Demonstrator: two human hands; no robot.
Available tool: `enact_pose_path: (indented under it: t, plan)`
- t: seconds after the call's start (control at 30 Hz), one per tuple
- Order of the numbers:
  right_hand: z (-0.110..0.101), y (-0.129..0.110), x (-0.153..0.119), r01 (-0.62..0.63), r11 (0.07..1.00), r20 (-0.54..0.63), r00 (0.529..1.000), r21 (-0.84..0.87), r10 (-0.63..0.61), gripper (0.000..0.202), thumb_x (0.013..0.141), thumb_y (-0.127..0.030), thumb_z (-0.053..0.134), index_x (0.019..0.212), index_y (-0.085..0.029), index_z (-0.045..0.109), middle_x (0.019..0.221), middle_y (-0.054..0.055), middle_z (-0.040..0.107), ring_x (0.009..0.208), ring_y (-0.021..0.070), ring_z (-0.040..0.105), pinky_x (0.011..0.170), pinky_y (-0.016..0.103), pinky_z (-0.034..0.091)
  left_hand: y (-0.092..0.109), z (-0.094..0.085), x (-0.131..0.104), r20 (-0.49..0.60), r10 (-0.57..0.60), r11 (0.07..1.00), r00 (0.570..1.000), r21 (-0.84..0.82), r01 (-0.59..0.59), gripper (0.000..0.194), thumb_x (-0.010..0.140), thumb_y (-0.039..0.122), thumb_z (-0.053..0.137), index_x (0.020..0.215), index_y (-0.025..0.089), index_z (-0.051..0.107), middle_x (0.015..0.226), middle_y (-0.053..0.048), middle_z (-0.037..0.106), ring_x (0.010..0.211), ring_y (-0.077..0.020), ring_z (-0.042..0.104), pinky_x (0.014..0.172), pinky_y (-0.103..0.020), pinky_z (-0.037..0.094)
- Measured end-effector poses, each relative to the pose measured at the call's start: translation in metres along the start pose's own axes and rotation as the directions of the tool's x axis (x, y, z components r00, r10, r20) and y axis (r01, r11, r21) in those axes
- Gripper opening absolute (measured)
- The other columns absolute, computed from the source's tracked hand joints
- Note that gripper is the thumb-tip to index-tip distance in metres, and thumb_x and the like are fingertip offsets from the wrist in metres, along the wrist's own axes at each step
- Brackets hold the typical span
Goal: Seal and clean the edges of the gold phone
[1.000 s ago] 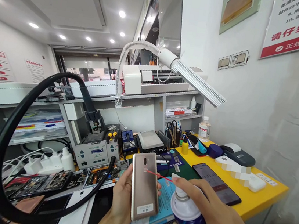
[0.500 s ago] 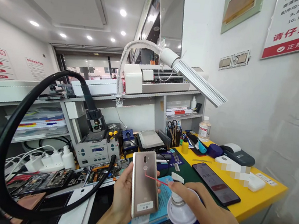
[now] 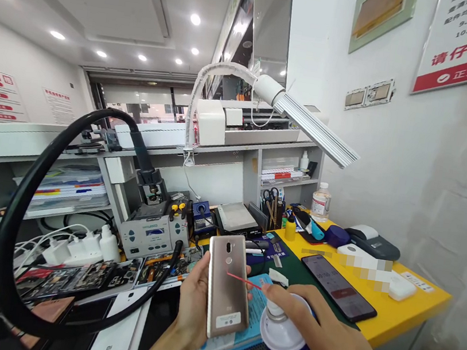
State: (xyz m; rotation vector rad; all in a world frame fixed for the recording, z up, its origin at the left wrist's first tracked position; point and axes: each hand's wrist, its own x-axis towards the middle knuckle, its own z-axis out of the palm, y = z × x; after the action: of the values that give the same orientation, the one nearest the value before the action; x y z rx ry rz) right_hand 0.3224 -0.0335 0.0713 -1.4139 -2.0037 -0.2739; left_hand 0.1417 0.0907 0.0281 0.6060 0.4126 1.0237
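My left hand (image 3: 193, 302) is closed round a gold smartphone (image 3: 228, 296), its back turned toward me, with a camera lens and a round sensor near the top. A small white label sits low on that back. My right hand (image 3: 320, 332) grips a spray can (image 3: 289, 348) with a white top and dark blue body, the index finger on its nozzle. From the nozzle a thin red straw (image 3: 245, 280) reaches across to the phone's back, its tip just below the round sensor. Under the phone lies a light blue packet (image 3: 254, 317).
A black hose (image 3: 8, 213) loops from the hot air station (image 3: 151, 236) at the left. Another phone (image 3: 337, 287) lies on the yellow table (image 3: 421, 288). Circuit boards (image 3: 66, 279) and a white phone (image 3: 117, 321) are at the left. A lamp (image 3: 313, 128) hangs above.
The camera view has shifted slightly, so the surroundings sit a little further right. Both hands keep their hold, and the straw still points at the same spot on the phone.
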Motion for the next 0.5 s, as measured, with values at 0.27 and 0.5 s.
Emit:
enact_pose_path:
  t: [0.27, 0.5]
  plan:
    - [0.0013, 0.0000, -0.0003, 0.013, 1.000, -0.011, 1.000, 0.008, -0.013, 0.067, 0.075, -0.017, 0.061, 0.139, -0.032, 0.050, 0.112, 0.007, 0.062, 0.061, 0.0145, 0.066, 0.051, 0.023, 0.055, -0.0008, 0.0007, -0.0004, 0.002, 0.009, 1.000, 1.000, -0.014, -0.009, 0.055, 0.097, 0.047, 0.051, 0.134, 0.007, 0.060, 0.101, -0.016, 0.077, 0.087, -0.0326, 0.075, 0.086, -0.043, 0.055]
    - [0.0003, -0.0021, 0.0016, 0.007, 1.000, -0.015, 1.000, -0.003, -0.007, 0.064, 0.075, -0.017, 0.060, 0.137, -0.031, 0.051, 0.111, 0.007, 0.062, 0.062, 0.0139, 0.065, 0.053, 0.022, 0.055, -0.0003, 0.0002, -0.0002, 0.009, 0.009, 1.000, 1.000, -0.017, -0.008, 0.055, 0.097, 0.047, 0.052, 0.134, 0.007, 0.061, 0.102, -0.016, 0.077, 0.088, -0.0328, 0.074, 0.087, -0.043, 0.054]
